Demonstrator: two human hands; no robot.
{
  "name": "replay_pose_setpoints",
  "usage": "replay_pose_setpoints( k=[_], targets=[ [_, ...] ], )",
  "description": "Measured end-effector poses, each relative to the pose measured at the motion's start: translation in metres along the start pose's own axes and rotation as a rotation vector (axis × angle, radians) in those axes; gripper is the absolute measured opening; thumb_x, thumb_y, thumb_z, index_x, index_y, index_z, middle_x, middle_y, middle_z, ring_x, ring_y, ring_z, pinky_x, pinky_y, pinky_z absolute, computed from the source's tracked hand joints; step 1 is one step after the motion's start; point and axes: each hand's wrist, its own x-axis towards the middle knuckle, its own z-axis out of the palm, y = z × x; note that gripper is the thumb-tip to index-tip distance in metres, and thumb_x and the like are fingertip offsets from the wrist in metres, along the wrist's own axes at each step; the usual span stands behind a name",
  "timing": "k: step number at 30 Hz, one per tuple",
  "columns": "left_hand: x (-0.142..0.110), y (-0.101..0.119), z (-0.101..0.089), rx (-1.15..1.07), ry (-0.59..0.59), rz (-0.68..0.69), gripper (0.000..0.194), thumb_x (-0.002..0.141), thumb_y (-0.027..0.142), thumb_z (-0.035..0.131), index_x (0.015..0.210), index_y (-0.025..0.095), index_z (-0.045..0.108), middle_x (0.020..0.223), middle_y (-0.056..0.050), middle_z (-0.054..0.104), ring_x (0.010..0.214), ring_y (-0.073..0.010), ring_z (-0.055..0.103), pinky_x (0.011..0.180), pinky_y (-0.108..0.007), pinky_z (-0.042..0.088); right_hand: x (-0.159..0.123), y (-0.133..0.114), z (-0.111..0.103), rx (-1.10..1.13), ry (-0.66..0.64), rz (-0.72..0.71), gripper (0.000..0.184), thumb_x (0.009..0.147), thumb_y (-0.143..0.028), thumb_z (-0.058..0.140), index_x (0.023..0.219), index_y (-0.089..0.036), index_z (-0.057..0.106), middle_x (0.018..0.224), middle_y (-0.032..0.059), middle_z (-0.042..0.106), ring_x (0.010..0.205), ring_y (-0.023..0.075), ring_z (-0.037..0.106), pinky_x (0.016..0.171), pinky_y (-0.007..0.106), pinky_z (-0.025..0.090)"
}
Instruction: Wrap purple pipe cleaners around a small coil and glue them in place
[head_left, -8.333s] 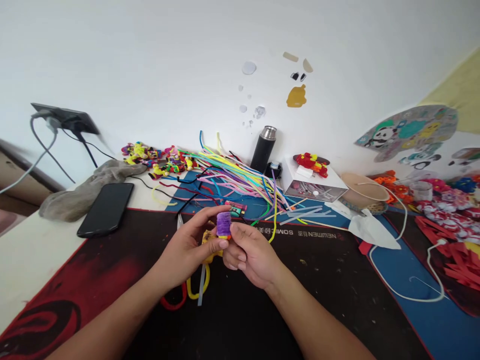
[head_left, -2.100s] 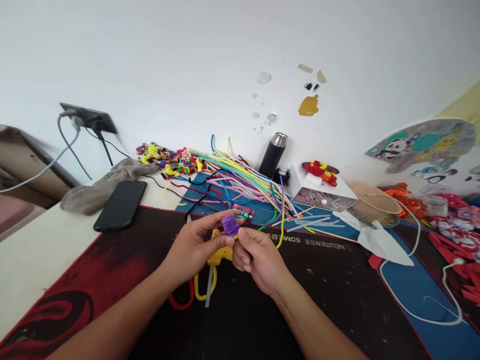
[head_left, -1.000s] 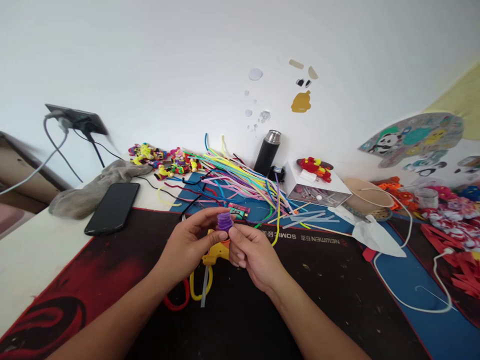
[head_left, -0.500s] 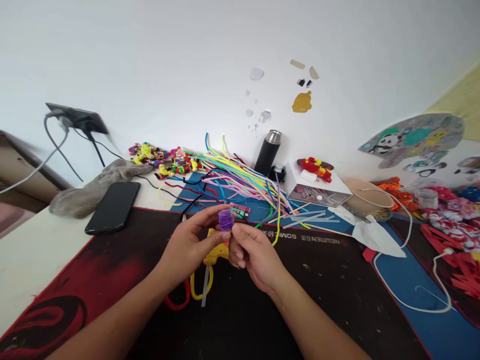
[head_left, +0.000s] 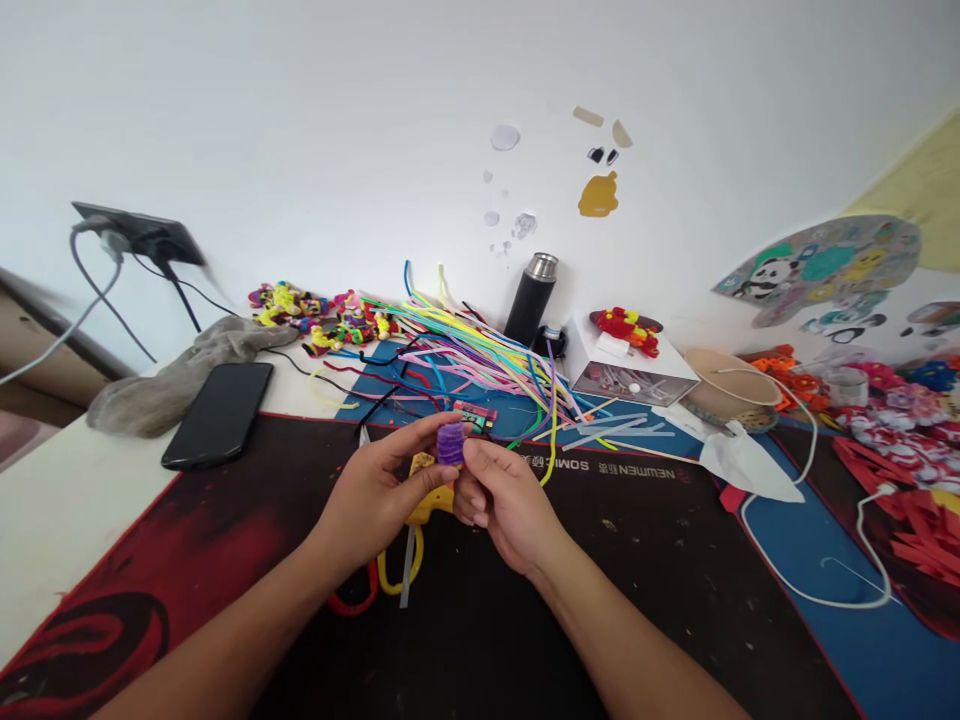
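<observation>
A small coil of purple pipe cleaner (head_left: pixel 451 444) is held up over the dark mat, between both hands. My left hand (head_left: pixel 394 470) grips it from the left, thumb below and fingers above. From the right, my right hand (head_left: pixel 501 490) pinches its edge with thumb and forefinger, other fingers curled. Partly hidden behind the hands lies a yellow hot glue gun (head_left: pixel 431 505) with a clear glue stick (head_left: pixel 407 568) poking out of it. Scissors with a red and yellow handle (head_left: pixel 358 603) rest on the mat beside it.
A heap of colourful pipe cleaners (head_left: pixel 480 350) spreads behind the hands. A black phone (head_left: pixel 219 415) lies at left. Along the wall stand a black thermos (head_left: pixel 529 300) and a white drawer box (head_left: pixel 637 370). Loose glue sticks (head_left: pixel 619 430) and a white cable (head_left: pixel 810 595) lie to the right.
Both hands keep the purple coil in nearly the same grip. The whole view has shifted slightly, with the background a little further left and up.
</observation>
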Motion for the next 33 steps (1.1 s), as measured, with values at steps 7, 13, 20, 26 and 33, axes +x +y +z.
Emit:
replay_pose_setpoints(
  k=[7,13,20,26,33],
  targets=[
    [0.0007,-0.0008,-0.0001,0.1,0.003,0.021,0.056,0.093,0.042,0.083,0.146,0.026,0.073,0.146,-0.01,0.076,0.128,-0.0338,0.075,0.116,-0.047,0.056,-0.0013,-0.0025,0.0009,0.01,0.023,0.04,0.052,0.088,-0.062,0.085,0.073,-0.019,0.06,0.052,-0.0084,0.048,0.041,0.0068,0.035,0.049,0.025,0.031],
    [0.0008,0.002,-0.0009,0.168,-0.006,0.047,0.053,0.094,0.04,0.081,0.144,0.027,0.074,0.143,-0.008,0.078,0.128,-0.0324,0.076,0.116,-0.044,0.056,-0.0005,-0.002,-0.0002,0.043,0.007,0.048,0.05,0.091,-0.062,0.083,0.076,-0.02,0.06,0.052,-0.0082,0.049,0.041,0.0072,0.036,0.049,0.026,0.031],
    [-0.0008,0.0022,0.0009,0.175,0.003,0.04,0.05,0.093,0.037,0.08,0.141,0.025,0.077,0.141,-0.008,0.079,0.127,-0.0327,0.076,0.118,-0.045,0.054,0.0002,0.0023,-0.0017,0.083,-0.001,0.06,0.05,0.087,-0.059,0.089,0.076,-0.019,0.06,0.049,-0.011,0.044,0.04,0.0058,0.03,0.049,0.024,0.03],
    [0.0,0.0027,0.0024,0.235,0.001,0.047,0.054,0.095,0.042,0.078,0.146,0.027,0.073,0.143,-0.007,0.078,0.129,-0.0327,0.075,0.115,-0.043,0.056,0.0014,0.0011,-0.0017,0.093,0.026,0.082,0.052,0.085,-0.06,0.09,0.076,-0.019,0.06,0.05,-0.0108,0.045,0.041,0.006,0.031,0.049,0.025,0.031],
    [0.0012,0.0057,0.0,0.219,-0.013,0.075,0.053,0.096,0.042,0.076,0.147,0.027,0.072,0.148,-0.006,0.075,0.132,-0.031,0.074,0.116,-0.042,0.055,-0.0005,-0.0029,-0.0006,0.077,0.007,0.077,0.053,0.088,-0.064,0.085,0.074,-0.02,0.057,0.053,-0.0083,0.049,0.042,0.0072,0.034,0.051,0.026,0.033]
  ],
)
